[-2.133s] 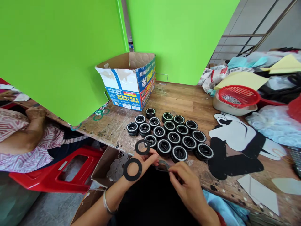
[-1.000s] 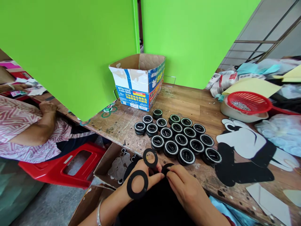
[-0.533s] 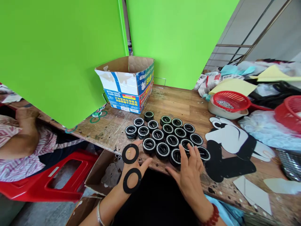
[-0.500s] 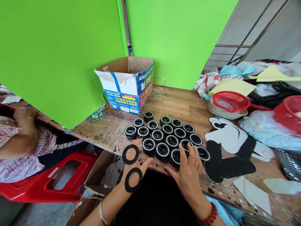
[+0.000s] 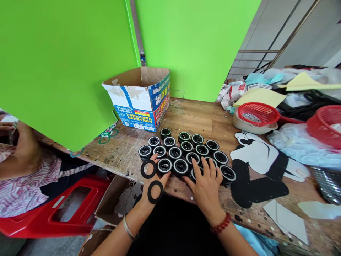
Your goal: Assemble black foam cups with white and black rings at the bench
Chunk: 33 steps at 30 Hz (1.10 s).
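Pale-rimmed black ring stacks (image 5: pixel 181 168) crowd between and beyond the left hand (image 5: pixel 149 182) and right hand (image 5: pixel 207 189), fingers spread; two flat black rings (image 5: pixel 149 201) overlie the left. Beneath runs the bench (image 5: pixel 193 115) edge; wood stretches ahead.

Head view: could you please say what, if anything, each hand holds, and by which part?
Gripping cannot be told: left hand curls beside one black stack, right hand partly covers another stack.

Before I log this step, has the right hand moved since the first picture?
Yes: the right hand has moved forward, from the near edge of the table to the black discs.
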Available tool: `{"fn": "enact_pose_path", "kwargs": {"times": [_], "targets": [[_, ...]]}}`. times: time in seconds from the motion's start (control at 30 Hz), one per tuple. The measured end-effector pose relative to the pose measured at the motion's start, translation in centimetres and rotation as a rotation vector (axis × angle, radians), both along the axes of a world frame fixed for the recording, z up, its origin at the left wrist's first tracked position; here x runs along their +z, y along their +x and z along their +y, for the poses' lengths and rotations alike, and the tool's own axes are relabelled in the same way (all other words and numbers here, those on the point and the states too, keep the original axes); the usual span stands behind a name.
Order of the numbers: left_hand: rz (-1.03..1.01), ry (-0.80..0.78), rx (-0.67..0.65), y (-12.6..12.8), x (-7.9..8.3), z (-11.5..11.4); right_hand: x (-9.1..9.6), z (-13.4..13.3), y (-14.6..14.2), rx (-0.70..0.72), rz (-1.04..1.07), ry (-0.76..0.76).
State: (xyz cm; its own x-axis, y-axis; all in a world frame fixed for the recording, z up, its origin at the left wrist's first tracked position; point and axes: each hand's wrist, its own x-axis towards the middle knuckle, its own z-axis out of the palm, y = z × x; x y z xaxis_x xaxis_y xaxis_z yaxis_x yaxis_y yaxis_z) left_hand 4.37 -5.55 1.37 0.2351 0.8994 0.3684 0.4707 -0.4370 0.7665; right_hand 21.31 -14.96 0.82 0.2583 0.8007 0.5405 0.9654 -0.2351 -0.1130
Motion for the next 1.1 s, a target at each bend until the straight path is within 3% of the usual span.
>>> {"fn": "enact_pose_path", "kwargs": {"times": [0.2,0.4,0.53,0.67,0.83,1.1], "targets": [[-0.065,-0.063,0.035,-1.9,-0.5,-0.3,0.0,0.5,0.1,-0.013,-0.018,0.016],[-0.182,-0.324,-0.113,-3.3,-1.3,-1.2,-0.1,0.6,0.9,-0.019,-0.003,-0.021],[-0.323,-0.399,-0.200,-3.5,-1.1,-1.4,1.9,0.1,1.2,0.160,0.123,0.098],[-0.304,-0.386,-0.214,-4.2,-0.3,-1.6,4.8,0.5,0.0,0.430,0.318,0.219],[-0.375,-0.391,-0.116,-3.8,-0.9,-0.4,5.8,2.6,-2.1,0.577,0.395,0.193],[-0.542,-0.348,0.069,-3.1,-3.0,0.5,7.2,6.5,-3.5,0.625,0.539,0.110]]}}
